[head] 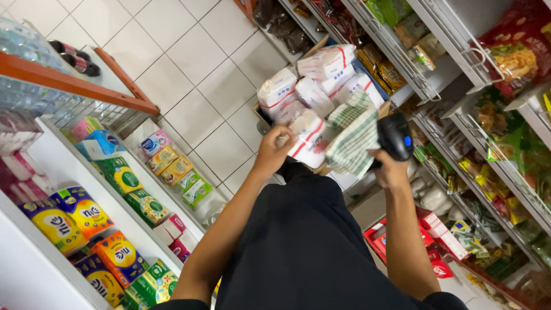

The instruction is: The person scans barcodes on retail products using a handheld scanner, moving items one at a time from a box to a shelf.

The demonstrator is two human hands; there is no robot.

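Low centre of the frame, our dark-clothed lap and both forearms, reaching up and away from us; centre, our left hand (274, 150), fingers closed round the near edge of a white packet with a red stripe (309, 139), which it steadies upright against the stack so that its face is turned toward the right hand; right of centre, our right hand (392, 166), shut round the grip of a black handheld scanner (395, 136), a green-and-white checked cloth (354, 133) draped over the same hand, we judge to keep it out of the way while the hand is occupied; just beyond, upper centre, an open cardboard box (321, 169) heaped with more white packets (327, 62), held high and close for reach; left edge, white shelves (69, 172) of coloured cartons faced outward; right edge, wire racks (459, 54) of bagged snacks; farthest, upper left, pale floor tiles (189, 57)
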